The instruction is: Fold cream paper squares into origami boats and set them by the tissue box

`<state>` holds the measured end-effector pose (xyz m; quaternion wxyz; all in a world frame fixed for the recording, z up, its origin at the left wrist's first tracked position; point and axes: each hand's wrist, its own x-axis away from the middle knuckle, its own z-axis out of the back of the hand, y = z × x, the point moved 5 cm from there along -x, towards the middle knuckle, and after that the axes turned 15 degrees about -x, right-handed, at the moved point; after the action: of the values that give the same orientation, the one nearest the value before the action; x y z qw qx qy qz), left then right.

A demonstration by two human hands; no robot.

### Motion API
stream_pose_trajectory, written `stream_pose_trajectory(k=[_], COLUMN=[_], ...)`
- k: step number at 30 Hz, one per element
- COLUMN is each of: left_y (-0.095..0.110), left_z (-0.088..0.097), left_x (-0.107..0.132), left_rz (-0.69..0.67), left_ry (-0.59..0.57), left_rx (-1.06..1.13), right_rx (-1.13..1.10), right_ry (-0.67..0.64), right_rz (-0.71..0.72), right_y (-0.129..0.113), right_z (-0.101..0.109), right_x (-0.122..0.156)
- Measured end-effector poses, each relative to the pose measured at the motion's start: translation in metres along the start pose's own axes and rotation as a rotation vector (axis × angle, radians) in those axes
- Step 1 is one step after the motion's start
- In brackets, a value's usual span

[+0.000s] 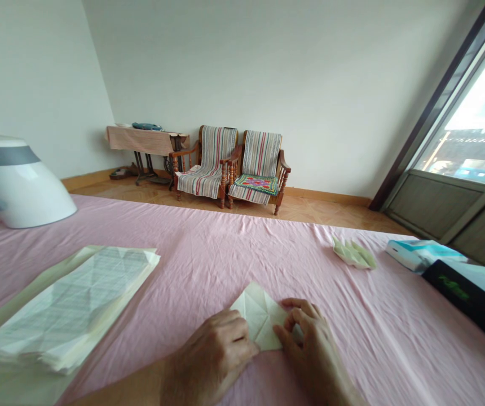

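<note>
A pale green-white sheet of folded paper [259, 313] with crossing creases lies on the pink cloth in front of me. My left hand [221, 341] is closed at its lower left edge, fingers curled and partly hiding that side. On the right edge, my right hand [305, 332] pinches the paper between thumb and bent fingers. Farther off to the right sits a folded paper boat-like shape [355, 254], apart from both hands. A stack of creased paper sheets [73, 299], the top ones covered in faint print, rests to the left of my left hand.
A white and grey jug [35, 186] stands at the far left of the pink-covered table [208, 248]. At the right are a blue and white packet [420, 251] and a black box [462, 293]. Beyond the table stand two wooden chairs [212, 149] and a cloth-covered sewing-machine table [141, 140].
</note>
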<state>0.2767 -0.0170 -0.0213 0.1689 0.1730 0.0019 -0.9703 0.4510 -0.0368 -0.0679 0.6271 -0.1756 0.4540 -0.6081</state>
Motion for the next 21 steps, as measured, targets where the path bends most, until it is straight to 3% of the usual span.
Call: stream_pose_trajectory(k=[15,21], left_y=[0.001,0.001], left_z=[0.000,-0.001], left_x=[0.000,-0.003], left_rz=[-0.032,-0.012], left_ry=[0.019,-0.026], left_rx=[0.013,0.033], right_rx=[0.186,0.371], right_ry=[0.062,0.116], right_rz=[0.110,0.437], right_y=[-0.007,-0.035], right_z=[0.006,0.014], right_x=[0.001,0.013])
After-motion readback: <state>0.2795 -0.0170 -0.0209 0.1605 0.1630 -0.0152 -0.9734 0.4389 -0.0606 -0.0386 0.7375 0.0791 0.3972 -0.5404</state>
